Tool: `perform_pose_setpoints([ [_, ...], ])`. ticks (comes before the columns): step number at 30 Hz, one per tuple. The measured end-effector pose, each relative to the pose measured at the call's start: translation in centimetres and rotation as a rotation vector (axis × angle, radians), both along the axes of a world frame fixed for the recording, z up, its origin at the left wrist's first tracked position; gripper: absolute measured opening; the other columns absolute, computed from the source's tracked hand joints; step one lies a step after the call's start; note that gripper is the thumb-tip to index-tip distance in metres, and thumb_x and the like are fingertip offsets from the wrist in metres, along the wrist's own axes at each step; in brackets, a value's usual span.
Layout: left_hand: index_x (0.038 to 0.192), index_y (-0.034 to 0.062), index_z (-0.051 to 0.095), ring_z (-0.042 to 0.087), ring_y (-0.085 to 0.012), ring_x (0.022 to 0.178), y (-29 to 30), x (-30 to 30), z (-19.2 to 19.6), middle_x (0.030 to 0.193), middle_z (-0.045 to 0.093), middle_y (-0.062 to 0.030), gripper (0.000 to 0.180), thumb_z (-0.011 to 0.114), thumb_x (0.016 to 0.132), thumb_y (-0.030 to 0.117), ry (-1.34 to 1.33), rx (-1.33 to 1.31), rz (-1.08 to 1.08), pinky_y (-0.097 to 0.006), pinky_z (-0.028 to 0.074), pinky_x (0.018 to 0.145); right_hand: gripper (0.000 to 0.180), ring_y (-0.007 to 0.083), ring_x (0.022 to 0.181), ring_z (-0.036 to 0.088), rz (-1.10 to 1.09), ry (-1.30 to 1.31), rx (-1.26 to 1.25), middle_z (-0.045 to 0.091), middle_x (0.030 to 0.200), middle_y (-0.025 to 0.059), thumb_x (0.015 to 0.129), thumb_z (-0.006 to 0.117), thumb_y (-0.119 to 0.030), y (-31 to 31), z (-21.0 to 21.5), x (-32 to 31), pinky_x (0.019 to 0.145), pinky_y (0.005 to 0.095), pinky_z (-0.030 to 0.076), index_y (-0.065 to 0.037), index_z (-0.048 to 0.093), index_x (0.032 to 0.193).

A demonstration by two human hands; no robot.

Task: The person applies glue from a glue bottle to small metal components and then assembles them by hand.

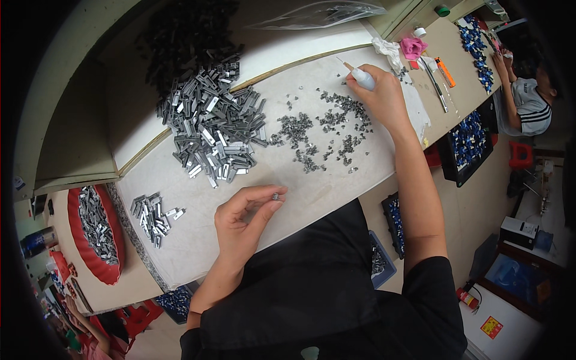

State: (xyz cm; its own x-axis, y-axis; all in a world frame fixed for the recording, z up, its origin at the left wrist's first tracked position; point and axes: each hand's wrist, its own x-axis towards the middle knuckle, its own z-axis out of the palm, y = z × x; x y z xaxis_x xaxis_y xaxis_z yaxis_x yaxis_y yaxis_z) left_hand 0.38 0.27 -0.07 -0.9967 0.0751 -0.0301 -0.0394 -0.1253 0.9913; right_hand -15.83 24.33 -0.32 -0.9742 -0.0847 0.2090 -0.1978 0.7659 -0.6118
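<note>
My left hand (243,219) hovers over the white work board (198,234) near its front edge, pinching a tiny grey metal piece (275,195) between thumb and forefinger. My right hand (381,96) reaches to the far right of the board and grips a small white squeeze bottle (362,77) with a thin nozzle pointing away. Scattered small dark metal clips (327,132) lie between the two hands. A big heap of grey metal strips (213,129) lies left of them. A small bunch of the same strips (153,216) sits left of my left hand.
A red tray (75,231) with grey strips sits at the far left. A clear plastic bag (318,13) lies on the raised shelf behind. Pink and white rags (405,48), an orange pen and tools lie right. Another person (528,96) works beside blue parts (477,36). Bins of blue parts stand below.
</note>
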Motion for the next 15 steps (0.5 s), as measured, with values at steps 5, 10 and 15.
perform_pose_setpoints([
  [5,0.091,-0.0028,0.058,0.06,-0.0135,0.081,-0.1,0.1,0.1,0.088,0.062,-0.0104,0.017,0.056,0.075,-0.007,0.006,0.006,0.009,-0.023,0.046,0.073,0.017,0.0288,0.062,0.058,0.082,0.067,0.063,0.059,0.067,0.0168,0.071,0.062,-0.014,-0.1,0.3,-0.2,0.06,0.0341,0.045,0.002,0.061,0.078],
  [10,0.094,-0.0059,0.054,0.06,-0.0193,0.081,-0.3,0.1,0.0,0.092,0.059,-0.0169,0.018,0.055,0.076,-0.006,0.036,-0.038,-0.033,-0.028,0.047,0.075,0.021,0.0287,0.06,0.058,0.005,-0.117,0.152,0.058,0.063,0.0177,0.068,0.062,-0.017,-0.3,1.2,-0.7,0.058,0.0347,0.044,0.002,0.061,0.077],
  [15,0.09,-0.0023,0.059,0.06,-0.0129,0.08,0.0,0.0,0.2,0.087,0.063,-0.0096,0.016,0.057,0.074,-0.006,0.015,-0.006,0.013,-0.022,0.046,0.072,0.02,0.0209,0.06,0.055,-0.003,-0.133,0.127,0.057,0.063,0.0136,0.071,0.06,-0.018,0.2,1.2,-0.8,0.058,0.0315,0.043,0.001,0.059,0.078],
])
